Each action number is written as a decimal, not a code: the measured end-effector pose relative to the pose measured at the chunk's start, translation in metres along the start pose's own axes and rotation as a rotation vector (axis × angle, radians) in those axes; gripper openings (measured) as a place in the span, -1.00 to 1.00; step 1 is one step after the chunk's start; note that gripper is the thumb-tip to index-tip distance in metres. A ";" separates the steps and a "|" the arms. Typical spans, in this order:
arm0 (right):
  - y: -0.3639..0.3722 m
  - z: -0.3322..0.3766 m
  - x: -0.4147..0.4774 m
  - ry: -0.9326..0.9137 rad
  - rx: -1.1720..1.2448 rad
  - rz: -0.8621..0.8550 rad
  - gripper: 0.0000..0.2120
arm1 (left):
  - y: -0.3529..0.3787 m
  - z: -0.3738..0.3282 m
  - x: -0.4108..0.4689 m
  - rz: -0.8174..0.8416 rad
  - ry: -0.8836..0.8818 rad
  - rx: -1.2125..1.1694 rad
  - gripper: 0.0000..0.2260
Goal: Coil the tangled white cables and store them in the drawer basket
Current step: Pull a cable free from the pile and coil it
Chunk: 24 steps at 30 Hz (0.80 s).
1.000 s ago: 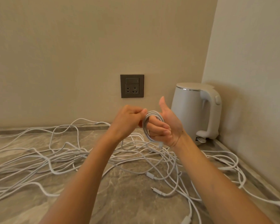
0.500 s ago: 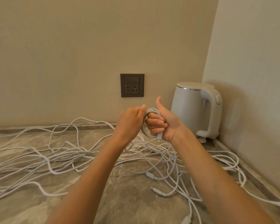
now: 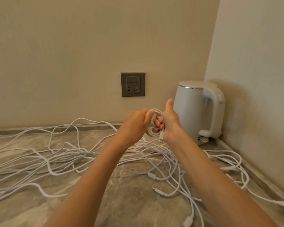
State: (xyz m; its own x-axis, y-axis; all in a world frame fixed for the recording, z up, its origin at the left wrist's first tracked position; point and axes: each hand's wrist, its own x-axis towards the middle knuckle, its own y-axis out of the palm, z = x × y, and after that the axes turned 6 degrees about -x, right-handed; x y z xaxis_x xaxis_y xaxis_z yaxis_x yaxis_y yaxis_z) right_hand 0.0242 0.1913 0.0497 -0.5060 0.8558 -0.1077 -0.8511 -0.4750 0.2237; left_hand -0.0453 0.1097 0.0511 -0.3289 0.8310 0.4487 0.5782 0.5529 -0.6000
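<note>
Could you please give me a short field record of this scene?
left hand: pinches top of coil
right hand: grips the coil, thumb up
plug: hangs below the coil
loose cables: tangled across the counter
kettle: white, right of socket
socket: on the wall, nothing plugged in
basket: not in view

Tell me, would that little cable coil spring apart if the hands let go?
Probably: the coil holds its loops only where the right hand grips it. It looks floppy and light, like the cables sprawled limply on the counter. Its plug would likely dangle.
</note>
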 end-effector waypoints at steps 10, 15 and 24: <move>0.008 0.005 -0.008 0.095 0.211 0.449 -0.56 | -0.013 0.016 0.007 -0.411 -0.084 -0.003 -0.66; 0.015 -0.002 -0.010 0.084 0.128 0.389 -0.64 | -0.016 0.017 0.005 -0.455 -0.132 -0.054 -0.71; 0.005 -0.003 0.003 -0.149 -0.081 0.293 -0.64 | -0.016 0.025 0.010 -0.355 -0.048 -0.166 -0.70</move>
State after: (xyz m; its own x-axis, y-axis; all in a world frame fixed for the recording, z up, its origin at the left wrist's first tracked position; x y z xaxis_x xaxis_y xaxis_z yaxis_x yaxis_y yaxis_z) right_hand 0.0182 0.1908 0.0477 -0.7101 0.6979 0.0937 -0.6836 -0.7151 0.1460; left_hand -0.0768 0.1107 0.0487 -0.5622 0.5941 0.5753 0.5338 0.7920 -0.2963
